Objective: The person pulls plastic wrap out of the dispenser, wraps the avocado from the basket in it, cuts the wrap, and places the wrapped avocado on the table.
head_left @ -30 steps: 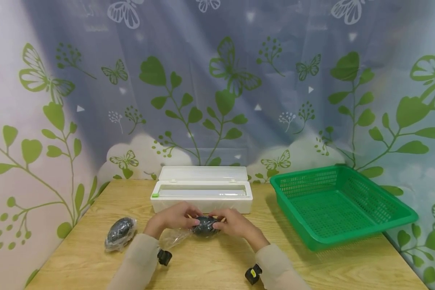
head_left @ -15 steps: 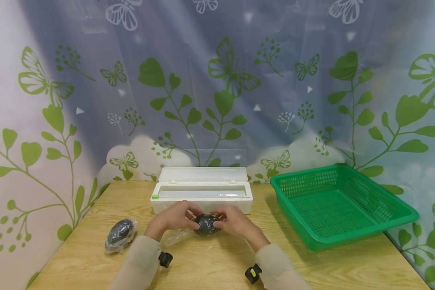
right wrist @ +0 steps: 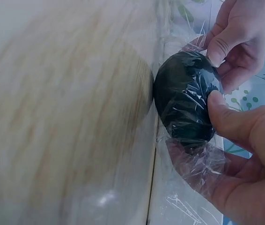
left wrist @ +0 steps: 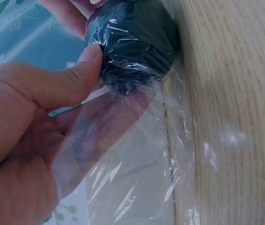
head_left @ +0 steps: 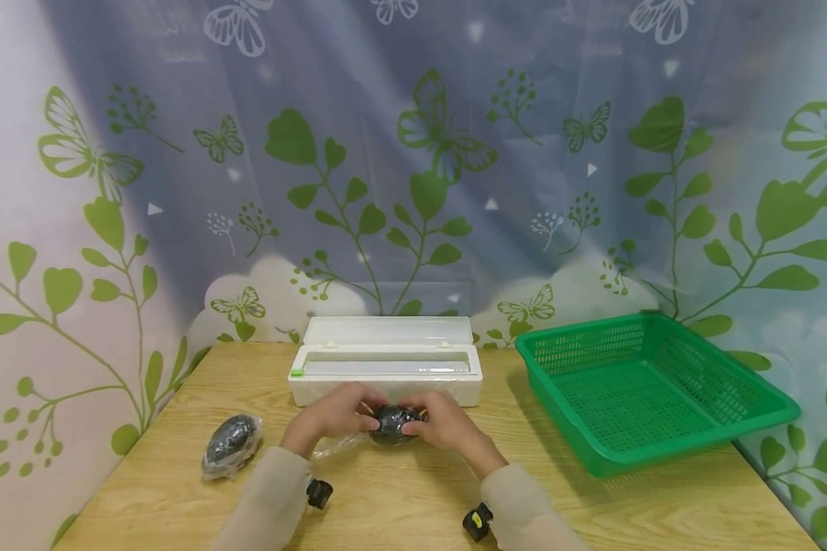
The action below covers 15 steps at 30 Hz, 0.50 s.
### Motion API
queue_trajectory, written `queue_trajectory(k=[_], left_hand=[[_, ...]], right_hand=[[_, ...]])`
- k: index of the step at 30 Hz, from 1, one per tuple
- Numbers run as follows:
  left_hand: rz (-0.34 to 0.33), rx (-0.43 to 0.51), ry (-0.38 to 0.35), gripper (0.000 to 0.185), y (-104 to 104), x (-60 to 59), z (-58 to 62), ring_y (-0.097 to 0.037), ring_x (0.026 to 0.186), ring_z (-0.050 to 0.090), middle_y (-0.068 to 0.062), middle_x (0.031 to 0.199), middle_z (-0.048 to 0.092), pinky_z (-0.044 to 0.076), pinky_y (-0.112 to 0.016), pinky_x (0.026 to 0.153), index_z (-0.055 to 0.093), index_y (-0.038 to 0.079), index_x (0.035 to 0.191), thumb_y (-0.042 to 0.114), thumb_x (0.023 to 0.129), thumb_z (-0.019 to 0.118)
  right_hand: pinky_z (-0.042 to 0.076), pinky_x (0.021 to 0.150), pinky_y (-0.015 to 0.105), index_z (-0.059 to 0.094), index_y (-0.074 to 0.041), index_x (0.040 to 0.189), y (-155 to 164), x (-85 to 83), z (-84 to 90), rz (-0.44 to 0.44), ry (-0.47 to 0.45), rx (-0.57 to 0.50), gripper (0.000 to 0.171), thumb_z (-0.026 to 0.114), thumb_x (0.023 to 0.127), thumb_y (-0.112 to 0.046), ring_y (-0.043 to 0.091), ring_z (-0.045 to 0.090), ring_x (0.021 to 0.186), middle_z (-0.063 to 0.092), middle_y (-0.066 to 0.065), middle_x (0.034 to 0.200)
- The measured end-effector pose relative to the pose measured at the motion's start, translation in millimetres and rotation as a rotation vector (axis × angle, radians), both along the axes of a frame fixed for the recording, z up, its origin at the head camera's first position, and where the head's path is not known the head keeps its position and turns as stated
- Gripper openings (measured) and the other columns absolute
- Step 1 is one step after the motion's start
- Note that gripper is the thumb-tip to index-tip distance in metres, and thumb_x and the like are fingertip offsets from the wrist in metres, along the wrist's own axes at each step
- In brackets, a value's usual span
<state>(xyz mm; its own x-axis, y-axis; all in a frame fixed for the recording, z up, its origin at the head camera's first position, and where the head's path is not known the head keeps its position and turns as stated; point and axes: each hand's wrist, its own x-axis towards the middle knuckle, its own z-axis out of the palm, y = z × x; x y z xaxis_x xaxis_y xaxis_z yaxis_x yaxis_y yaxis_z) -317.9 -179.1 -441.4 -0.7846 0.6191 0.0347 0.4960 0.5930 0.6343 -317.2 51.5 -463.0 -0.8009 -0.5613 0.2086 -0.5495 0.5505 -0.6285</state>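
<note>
A dark, roundish avocado (head_left: pixel 393 424) wrapped in clear cling film sits between both hands just above the wooden table (head_left: pixel 413 497). My left hand (head_left: pixel 336 413) grips its left end, the thumb pressed on the film (left wrist: pixel 92 56), with a loose tail of film (left wrist: pixel 123 159) trailing below. My right hand (head_left: pixel 441 419) holds the right end, thumb (right wrist: pixel 226 110) on the avocado (right wrist: pixel 186 101) and film bunched in the palm. In the left wrist view the wrapped avocado (left wrist: pixel 132 40) lies against the table edge.
A white cling film dispenser box (head_left: pixel 384 369) stands open right behind the hands. A second film-wrapped avocado (head_left: pixel 230 444) lies at the left of the table. A green plastic basket (head_left: pixel 651 386) stands at the right. A printed leaf curtain hangs behind.
The hands and the wrapped avocado have shifted slightly away from me toward the dispenser box, and the loose film tail at the left has drawn in closer to the avocado.
</note>
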Motion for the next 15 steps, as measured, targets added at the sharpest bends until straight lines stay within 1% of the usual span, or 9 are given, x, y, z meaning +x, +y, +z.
queue_trajectory(k=[3,6,9,11,15], left_hand=[[-0.01,0.002,-0.014,0.031,1.5,0.6,1.0,-0.037,0.108,0.072,-0.022,0.12,0.074,0.063,-0.037,0.09,0.069,-0.008,0.124,-0.002,0.093,0.069],[-0.001,0.002,-0.028,0.031,2.5,1.3,1.1,-0.034,0.108,0.072,-0.021,0.119,0.074,0.063,-0.038,0.09,0.069,-0.007,0.124,0.004,0.095,0.07],[0.027,0.005,-0.04,0.033,3.6,2.0,0.0,-0.035,0.108,0.072,-0.022,0.119,0.074,0.062,-0.04,0.091,0.068,-0.006,0.124,0.009,0.095,0.072],[0.051,0.009,-0.055,0.035,4.7,2.8,-0.9,-0.037,0.111,0.071,-0.023,0.121,0.072,0.063,-0.043,0.09,0.067,-0.006,0.125,0.01,0.095,0.073],[0.068,0.006,-0.068,0.033,7.5,4.0,-1.0,-0.039,0.111,0.07,-0.024,0.121,0.071,0.063,-0.043,0.086,0.067,-0.007,0.124,0.007,0.094,0.074]], right_hand=[[0.06,0.083,0.041,0.073,0.002,0.121,0.4,-0.7,-1.1,0.011,-0.005,-0.008,0.034,0.079,0.089,-0.007,0.026,0.073,0.096,0.078,0.017,0.107],[0.061,0.085,0.044,0.072,0.003,0.121,1.8,-1.0,-1.2,0.027,-0.017,-0.018,0.033,0.078,0.089,-0.006,0.029,0.073,0.099,0.077,0.019,0.107],[0.061,0.087,0.047,0.071,0.003,0.121,3.1,-0.8,-1.0,0.034,-0.028,-0.02,0.034,0.078,0.089,-0.006,0.033,0.074,0.101,0.076,0.022,0.11],[0.061,0.087,0.048,0.07,0.003,0.121,4.0,-0.5,-0.4,0.041,-0.029,-0.013,0.035,0.079,0.089,-0.006,0.036,0.074,0.102,0.076,0.023,0.111],[0.06,0.091,0.051,0.069,0.001,0.121,5.3,-0.9,-0.1,0.046,-0.043,-0.015,0.036,0.08,0.087,-0.004,0.039,0.074,0.105,0.075,0.025,0.112]])
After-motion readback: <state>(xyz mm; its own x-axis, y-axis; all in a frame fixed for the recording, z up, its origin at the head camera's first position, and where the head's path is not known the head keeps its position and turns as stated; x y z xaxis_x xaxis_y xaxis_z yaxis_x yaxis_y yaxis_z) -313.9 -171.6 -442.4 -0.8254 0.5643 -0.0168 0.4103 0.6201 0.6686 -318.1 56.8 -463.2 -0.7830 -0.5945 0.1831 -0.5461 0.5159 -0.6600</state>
